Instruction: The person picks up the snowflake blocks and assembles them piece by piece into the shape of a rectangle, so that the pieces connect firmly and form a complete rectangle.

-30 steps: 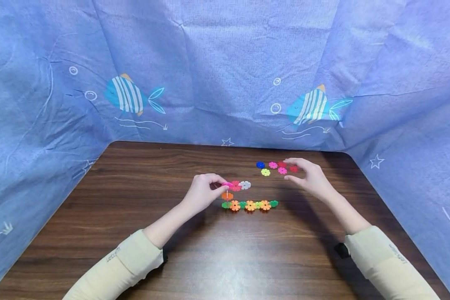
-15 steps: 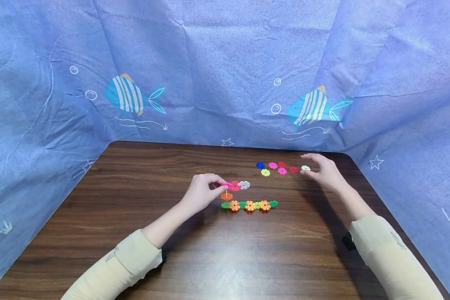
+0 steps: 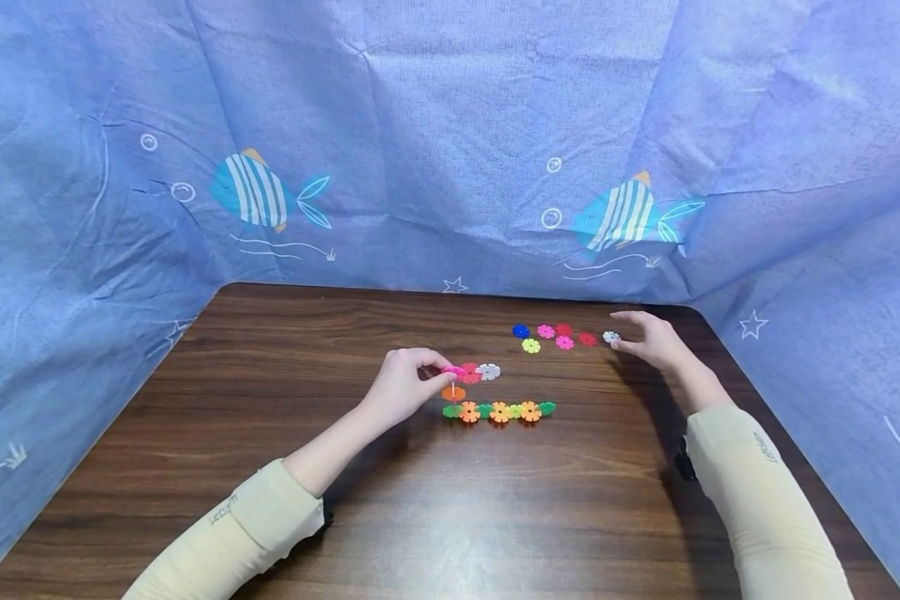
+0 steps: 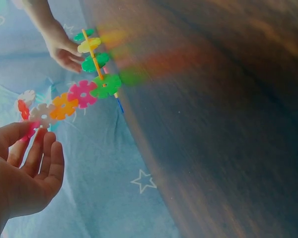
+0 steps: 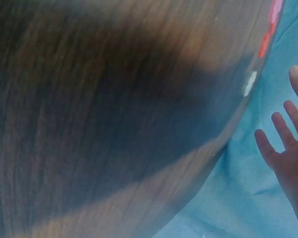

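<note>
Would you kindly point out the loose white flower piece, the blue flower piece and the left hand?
Loose white flower piece [image 3: 610, 337]: head view, middle of its face.
Blue flower piece [image 3: 521, 331]: head view, middle of its face.
Left hand [image 4: 22, 177]: left wrist view, on the palm.

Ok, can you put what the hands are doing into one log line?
left hand: pinches pink flower disc on linked chain | right hand: beside loose white flower disc, not gripping | brown table: more loose discs
</note>
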`<state>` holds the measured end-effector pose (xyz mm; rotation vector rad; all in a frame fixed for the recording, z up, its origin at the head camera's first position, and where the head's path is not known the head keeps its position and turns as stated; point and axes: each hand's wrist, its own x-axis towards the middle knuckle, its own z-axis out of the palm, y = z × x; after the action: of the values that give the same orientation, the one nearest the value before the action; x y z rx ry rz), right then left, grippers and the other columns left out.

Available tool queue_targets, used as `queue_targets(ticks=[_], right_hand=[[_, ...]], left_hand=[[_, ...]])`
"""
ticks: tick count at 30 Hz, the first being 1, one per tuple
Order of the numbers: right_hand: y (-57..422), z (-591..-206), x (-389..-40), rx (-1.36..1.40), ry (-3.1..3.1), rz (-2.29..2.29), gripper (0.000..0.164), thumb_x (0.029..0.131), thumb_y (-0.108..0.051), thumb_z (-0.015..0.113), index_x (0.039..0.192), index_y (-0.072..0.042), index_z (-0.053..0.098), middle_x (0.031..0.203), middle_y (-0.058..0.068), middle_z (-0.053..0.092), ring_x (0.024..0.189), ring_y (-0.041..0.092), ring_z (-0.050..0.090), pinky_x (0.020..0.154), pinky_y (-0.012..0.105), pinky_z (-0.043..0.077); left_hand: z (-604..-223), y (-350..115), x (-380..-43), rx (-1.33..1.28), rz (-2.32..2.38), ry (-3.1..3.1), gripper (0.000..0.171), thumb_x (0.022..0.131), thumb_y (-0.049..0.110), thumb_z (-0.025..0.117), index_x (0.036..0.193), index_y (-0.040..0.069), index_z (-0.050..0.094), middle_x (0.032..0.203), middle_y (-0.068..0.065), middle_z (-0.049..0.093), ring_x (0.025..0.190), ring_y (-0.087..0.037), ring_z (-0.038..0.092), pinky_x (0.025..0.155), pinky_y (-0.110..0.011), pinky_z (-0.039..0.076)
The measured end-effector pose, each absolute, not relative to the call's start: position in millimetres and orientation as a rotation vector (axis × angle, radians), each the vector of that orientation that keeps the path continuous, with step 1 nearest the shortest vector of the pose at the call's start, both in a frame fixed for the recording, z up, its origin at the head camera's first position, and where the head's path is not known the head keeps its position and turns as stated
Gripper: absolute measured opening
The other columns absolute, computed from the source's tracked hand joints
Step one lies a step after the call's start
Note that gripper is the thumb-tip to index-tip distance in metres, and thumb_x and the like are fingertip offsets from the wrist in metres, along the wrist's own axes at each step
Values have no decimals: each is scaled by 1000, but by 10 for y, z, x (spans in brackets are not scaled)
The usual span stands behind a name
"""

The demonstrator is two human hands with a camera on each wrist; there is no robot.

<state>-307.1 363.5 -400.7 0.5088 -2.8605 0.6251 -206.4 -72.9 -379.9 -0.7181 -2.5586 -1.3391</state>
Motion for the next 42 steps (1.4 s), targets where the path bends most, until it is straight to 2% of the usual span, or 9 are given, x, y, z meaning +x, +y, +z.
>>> queue_targets(ticks=[6,11,18,22,27,33,37,42], right_hand=[[3683,-4087,-3108,476,-2943,725,54,80,-10,75,127,3,53,129,29,52,115,46,51,95,56,40],[3708,-4145,-3150,487,-3010,759,56,82,-10,72,130,6,49,132,31,48,120,47,47,100,55,36],[3737,-4183,-3201,473,-3106,636,58,86,-18,69,135,4,46,136,31,44,127,47,37,103,58,29],[3739,-4197,-3202,451,-3115,630,57,86,-19,69,134,3,47,135,30,45,127,47,37,103,58,29],[3730,-4211,-3186,432,-3081,666,49,86,-16,69,128,3,53,127,28,54,122,44,45,100,56,32],[3699,-4238,-3187,464,-3021,702,37,84,-10,70,118,3,61,109,23,66,109,39,57,93,52,40],[3687,-4258,-3192,468,-3004,712,32,80,-6,72,111,2,65,98,19,68,97,36,62,87,48,44],[3659,-4243,-3171,506,-2987,691,29,76,-3,75,103,2,68,92,15,67,88,30,61,79,40,44]], left_hand=[[-3796,-724,-2059,-715,-1335,-2563,3,83,16,73,86,15,74,75,6,67,64,-13,59,54,-24,48],[-3785,-719,-2050,-707,-1341,-2571,4,83,16,73,86,14,74,75,6,68,65,-14,60,54,-24,48],[-3784,-722,-2042,-699,-1357,-2581,4,83,16,73,86,14,74,75,5,68,65,-16,60,54,-24,48],[-3782,-727,-2041,-692,-1351,-2582,5,83,16,73,86,14,74,75,5,67,64,-14,59,54,-24,48],[-3784,-736,-2042,-695,-1352,-2570,4,82,16,74,86,13,74,74,5,68,62,-13,59,54,-22,48],[-3777,-736,-2034,-699,-1344,-2567,5,82,15,74,86,13,74,73,5,68,62,-12,58,54,-22,48],[-3772,-735,-2027,-699,-1341,-2573,5,82,15,74,87,12,74,74,5,68,62,-12,58,55,-22,48],[-3769,-731,-2031,-702,-1348,-2576,5,81,15,74,86,12,75,74,3,68,62,-11,58,55,-22,48]])
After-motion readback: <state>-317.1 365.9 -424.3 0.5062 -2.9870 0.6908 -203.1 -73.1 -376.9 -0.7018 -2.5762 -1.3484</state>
